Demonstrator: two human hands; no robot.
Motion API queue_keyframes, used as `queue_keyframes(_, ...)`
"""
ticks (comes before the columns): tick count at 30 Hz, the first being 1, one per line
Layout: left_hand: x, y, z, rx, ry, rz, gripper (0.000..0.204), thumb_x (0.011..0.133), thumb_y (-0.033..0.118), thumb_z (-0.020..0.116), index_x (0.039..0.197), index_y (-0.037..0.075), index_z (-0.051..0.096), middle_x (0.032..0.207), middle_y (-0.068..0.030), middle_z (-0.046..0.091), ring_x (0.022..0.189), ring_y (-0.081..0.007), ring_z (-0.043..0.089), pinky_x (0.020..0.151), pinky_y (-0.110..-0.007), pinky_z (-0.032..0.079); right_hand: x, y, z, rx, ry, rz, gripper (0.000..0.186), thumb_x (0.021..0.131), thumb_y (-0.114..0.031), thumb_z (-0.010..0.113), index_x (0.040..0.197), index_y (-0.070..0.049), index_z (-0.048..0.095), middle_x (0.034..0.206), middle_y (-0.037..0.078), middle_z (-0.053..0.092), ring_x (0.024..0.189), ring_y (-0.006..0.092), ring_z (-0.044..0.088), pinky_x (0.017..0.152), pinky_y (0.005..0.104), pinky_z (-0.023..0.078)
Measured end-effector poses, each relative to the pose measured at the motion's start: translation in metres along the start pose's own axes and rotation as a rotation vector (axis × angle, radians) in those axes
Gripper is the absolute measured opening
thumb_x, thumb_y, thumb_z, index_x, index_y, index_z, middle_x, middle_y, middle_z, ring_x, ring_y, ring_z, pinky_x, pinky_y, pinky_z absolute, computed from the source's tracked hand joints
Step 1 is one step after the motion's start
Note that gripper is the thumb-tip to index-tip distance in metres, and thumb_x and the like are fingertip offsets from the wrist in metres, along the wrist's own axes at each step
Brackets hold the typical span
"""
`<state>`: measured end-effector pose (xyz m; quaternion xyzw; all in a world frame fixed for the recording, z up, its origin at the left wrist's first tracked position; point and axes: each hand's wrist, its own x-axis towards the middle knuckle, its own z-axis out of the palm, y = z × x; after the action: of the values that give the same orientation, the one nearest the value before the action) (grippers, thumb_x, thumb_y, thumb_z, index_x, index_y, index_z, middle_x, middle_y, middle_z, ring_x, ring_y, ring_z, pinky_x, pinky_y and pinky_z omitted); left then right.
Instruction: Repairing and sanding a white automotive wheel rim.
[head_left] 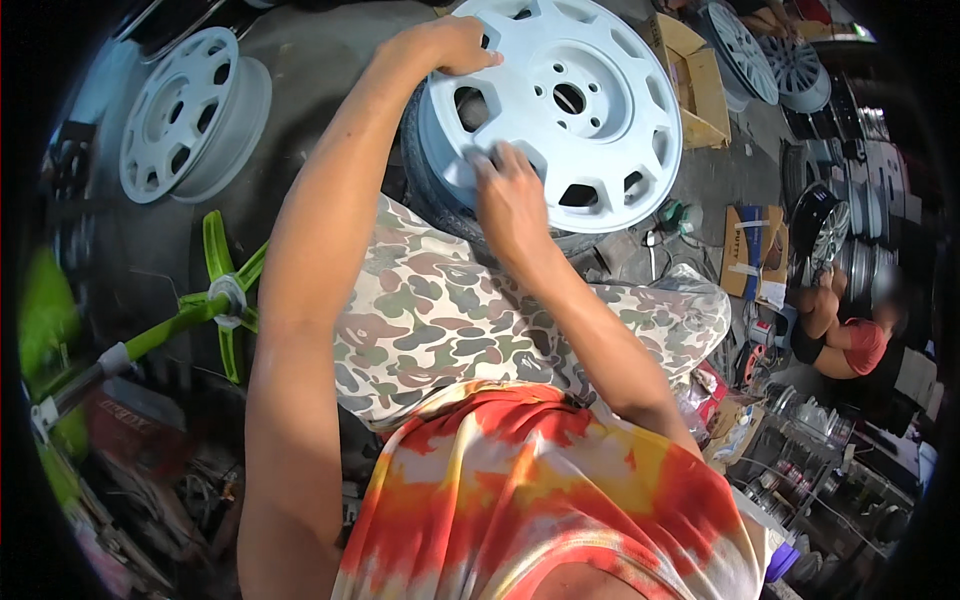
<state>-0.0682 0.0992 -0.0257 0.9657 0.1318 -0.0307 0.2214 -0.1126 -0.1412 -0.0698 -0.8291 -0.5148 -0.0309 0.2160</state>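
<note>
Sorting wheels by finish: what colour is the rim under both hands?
Matte white wheel rim, clearest in the head view.

the grey concrete floor (330, 60) carries everything here. a second white wheel rim (185, 110) lies on it at my left. a cardboard box (695, 80) and a green stand (215, 300) rest there too.

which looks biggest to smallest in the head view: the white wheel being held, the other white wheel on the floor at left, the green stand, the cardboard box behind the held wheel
1. White wheel being held, though it is nearest the camera.
2. White wheel on the floor.
3. Green stand, long but thin; close to the floor wheel, so unsure.
4. Cardboard box, partly hidden.
</note>
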Motion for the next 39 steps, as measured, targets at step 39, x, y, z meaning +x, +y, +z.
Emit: queue_keyframes(39,-0.071,0.105,0.122,0.307,-0.092,0.483,0.032,0.070,0.021,0.087,0.088,-0.001,0.072,0.093,-0.0167,0.067,0.084,-0.0324,0.071,0.072,-0.043,0.058,-0.103,0.271,-0.092,1.052,0.128,1.157,0.024,0.101,-0.012,0.061,0.117,0.004,0.070,0.108,0.014,0.073,0.094,0.0280,0.072,0.078,0.0406,0.063)
